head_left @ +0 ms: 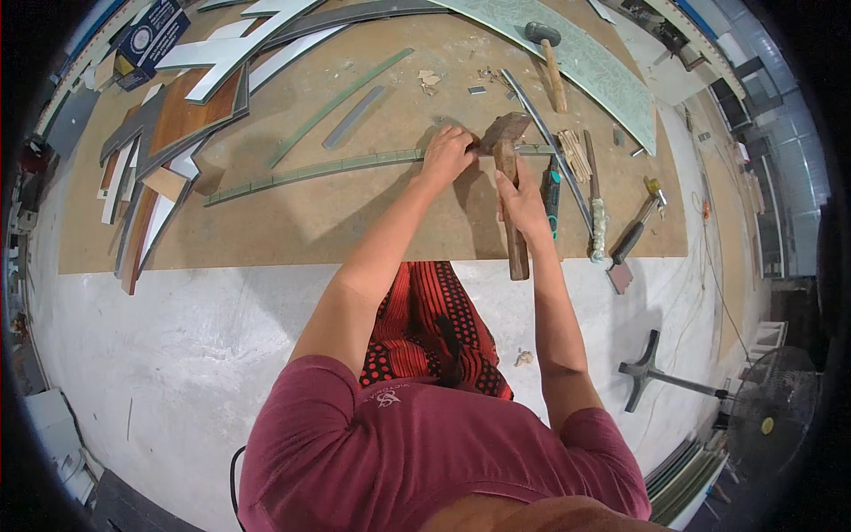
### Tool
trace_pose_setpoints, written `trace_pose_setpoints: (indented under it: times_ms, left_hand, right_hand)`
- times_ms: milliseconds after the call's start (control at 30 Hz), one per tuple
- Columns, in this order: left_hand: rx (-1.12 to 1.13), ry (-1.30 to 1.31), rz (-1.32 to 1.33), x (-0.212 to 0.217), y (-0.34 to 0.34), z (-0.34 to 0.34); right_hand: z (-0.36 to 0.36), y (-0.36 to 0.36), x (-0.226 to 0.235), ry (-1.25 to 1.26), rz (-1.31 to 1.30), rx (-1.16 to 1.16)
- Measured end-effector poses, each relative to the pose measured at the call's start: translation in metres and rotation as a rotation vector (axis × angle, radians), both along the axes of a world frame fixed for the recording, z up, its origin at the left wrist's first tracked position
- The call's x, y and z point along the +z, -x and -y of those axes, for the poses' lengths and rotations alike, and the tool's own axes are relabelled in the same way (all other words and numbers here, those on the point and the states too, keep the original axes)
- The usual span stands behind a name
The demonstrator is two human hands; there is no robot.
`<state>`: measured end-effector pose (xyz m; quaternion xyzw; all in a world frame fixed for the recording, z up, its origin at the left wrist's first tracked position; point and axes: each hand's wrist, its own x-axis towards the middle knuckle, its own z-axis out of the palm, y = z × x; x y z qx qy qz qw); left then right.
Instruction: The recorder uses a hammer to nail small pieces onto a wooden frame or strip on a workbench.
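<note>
Holding a brown-headed, wooden-handled hammer (518, 252) in your right hand (525, 202), you bend your left hand (448, 155) over a thin, cross-marked green strip (310, 171); its grip I cannot tell

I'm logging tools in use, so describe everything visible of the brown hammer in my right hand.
The hammer with a brown wooden handle and blocky, rust-brown metal-looking head is in your right hand, gripped partway along the handle, butt end toward you. Its head appears right of your left hand, over the long, thin green strip; contact is unclear.
</note>
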<state>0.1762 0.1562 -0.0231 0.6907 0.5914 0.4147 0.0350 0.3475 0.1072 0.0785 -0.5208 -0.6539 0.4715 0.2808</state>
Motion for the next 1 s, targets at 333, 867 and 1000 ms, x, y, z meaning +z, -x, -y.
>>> trace_pose_setpoints:
  times_ms: [333, 867, 1000]
  left_hand:
    - [-0.002, 0.183, 0.499, 0.016, 0.067, -0.015]
    - [0.189, 0.424, 0.096, 0.018, 0.035, -0.022]
    - [0.11, 0.439, 0.381, 0.024, 0.031, -0.009]
  right_hand:
    - [0.054, -0.027, -0.011, 0.04, -0.122, -0.011]
    - [0.083, -0.03, -0.056, 0.115, -0.106, -0.064]
    - [0.084, -0.031, -0.061, 0.079, -0.175, -0.058]
